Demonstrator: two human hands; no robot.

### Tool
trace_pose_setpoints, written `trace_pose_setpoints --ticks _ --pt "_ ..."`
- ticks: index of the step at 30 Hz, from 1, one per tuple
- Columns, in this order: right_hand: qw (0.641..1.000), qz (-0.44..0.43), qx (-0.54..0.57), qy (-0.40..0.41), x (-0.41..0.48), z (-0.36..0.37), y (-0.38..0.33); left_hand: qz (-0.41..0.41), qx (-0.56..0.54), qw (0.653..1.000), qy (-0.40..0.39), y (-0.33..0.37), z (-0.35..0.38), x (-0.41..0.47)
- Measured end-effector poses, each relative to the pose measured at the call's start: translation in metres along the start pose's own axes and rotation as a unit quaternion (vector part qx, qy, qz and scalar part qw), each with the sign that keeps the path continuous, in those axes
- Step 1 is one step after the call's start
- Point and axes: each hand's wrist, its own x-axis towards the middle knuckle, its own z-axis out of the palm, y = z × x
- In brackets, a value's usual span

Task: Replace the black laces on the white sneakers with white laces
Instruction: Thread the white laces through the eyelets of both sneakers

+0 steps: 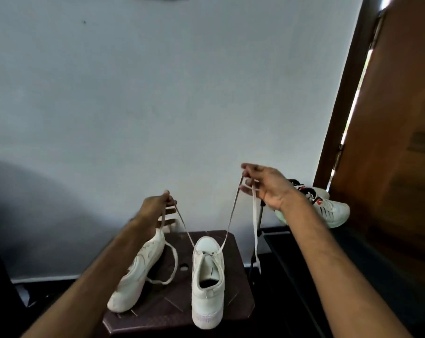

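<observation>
Sneaker on desk, toe at 12, heel toward me. My left hand pinches white lace at 10, right hand pinches other end at 2 (right higher, left nearer the shoe).

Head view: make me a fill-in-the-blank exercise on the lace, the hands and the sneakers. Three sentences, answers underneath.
1. The lace held up by the left hand and the right hand is ____ in colour.
2. It is threaded through the upright sneaker, which stands to the ____ of the tilted sneaker.
3. The number of sneakers on the brown stool is ____.

Missing words: white; right; two.
</observation>
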Motion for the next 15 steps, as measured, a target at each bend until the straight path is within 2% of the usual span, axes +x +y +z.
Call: trace_pose_setpoints --ticks 2,5,9,15 --pt "0.995 -0.044 0.084 -0.030 -0.002 0.012 -0.035 0.033 -0.002 0.999 -0.012 0.026 -0.001 -0.003" --pt "0.987 -0.102 0.114 -0.054 -0.013 0.028 -0.080 0.093 -0.003 0.995 -0.031 0.061 0.000 -0.014" --pt "0.983 -0.136 0.092 -0.078 -0.026 0.041 -0.120 0.163 -0.013 0.985 -0.058 0.109 0.005 -0.032" --pt "0.985 -0.155 0.009 -0.071 -0.031 0.070 -0.139 0.254 0.011 0.963 -0.091 0.170 0.021 -0.064"
